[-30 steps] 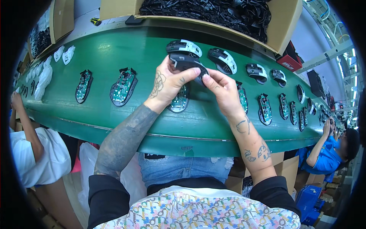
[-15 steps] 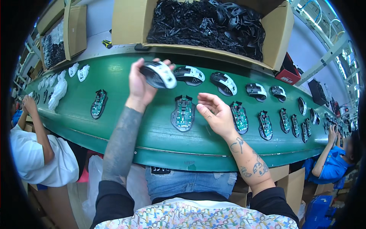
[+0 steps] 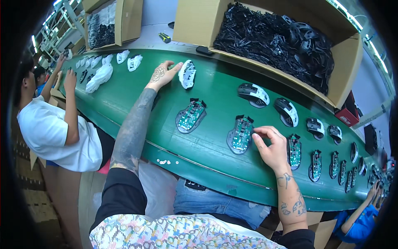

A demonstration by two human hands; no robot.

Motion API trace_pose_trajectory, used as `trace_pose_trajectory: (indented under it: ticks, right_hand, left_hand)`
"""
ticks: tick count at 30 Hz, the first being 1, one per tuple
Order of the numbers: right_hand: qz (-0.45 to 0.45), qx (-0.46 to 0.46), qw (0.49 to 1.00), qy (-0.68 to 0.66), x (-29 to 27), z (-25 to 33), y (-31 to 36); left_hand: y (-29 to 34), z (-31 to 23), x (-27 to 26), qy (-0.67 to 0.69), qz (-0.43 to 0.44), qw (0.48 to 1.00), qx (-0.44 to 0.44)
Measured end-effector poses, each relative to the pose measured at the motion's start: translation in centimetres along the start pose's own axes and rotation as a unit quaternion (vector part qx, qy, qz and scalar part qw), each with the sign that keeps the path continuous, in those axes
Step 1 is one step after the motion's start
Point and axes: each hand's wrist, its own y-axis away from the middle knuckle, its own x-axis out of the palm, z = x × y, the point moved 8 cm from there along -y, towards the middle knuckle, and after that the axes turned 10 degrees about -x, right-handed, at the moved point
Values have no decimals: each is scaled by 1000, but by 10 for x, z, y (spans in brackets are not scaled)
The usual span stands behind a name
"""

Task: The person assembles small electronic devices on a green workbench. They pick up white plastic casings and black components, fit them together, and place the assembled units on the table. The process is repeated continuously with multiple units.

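Note:
My left hand [image 3: 165, 75] is open over the green belt, its thumb beside a white mouse top shell [image 3: 188, 74] that stands tilted with its hollow side showing. My right hand [image 3: 271, 145] has bent fingers, thumb and forefinger a little apart, at the right edge of a mouse base with a green circuit board [image 3: 240, 135]. Whether its fingertips touch that base is hard to tell. To the left lies another mouse base with a board [image 3: 190, 117]. Black-and-white mouse shells [image 3: 253, 95] sit farther back. My left forearm partly hides a dark piece.
A large cardboard box [image 3: 197, 20] of black plastic parts stands behind the belt [image 3: 215, 174]. Several mouse bases [image 3: 294, 151] run off to the right. White wrapped pieces [image 3: 99, 78] lie at the left. Small white rings [image 3: 167, 162] rest at the near edge. Co-workers sit on both sides.
The view has turned left. My left hand held a black-and-white mouse shell before; now it is open beside a shell on the belt. My right hand has come to the mouse base's edge.

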Motion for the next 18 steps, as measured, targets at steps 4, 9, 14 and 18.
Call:
trace_pose_trajectory:
  ticks: [4, 9, 14, 18]
  right_hand:
    - [7, 6, 1000, 6, 3, -3, -4]
    - [4, 4, 1000, 19, 1, -7, -7]
    - [11, 3, 1000, 24, 7, -3, -11]
    - [-3, 10, 999, 34, 0, -7, -11]
  left_hand:
    - [18, -28, 16, 133, 92, 985, 61]
    - [55, -94, 60, -17, 33, 983, 180]
    - [53, -103, 103, -148, -94, 949, 263]
    - [21, -113, 81, -25, 59, 982, 176]
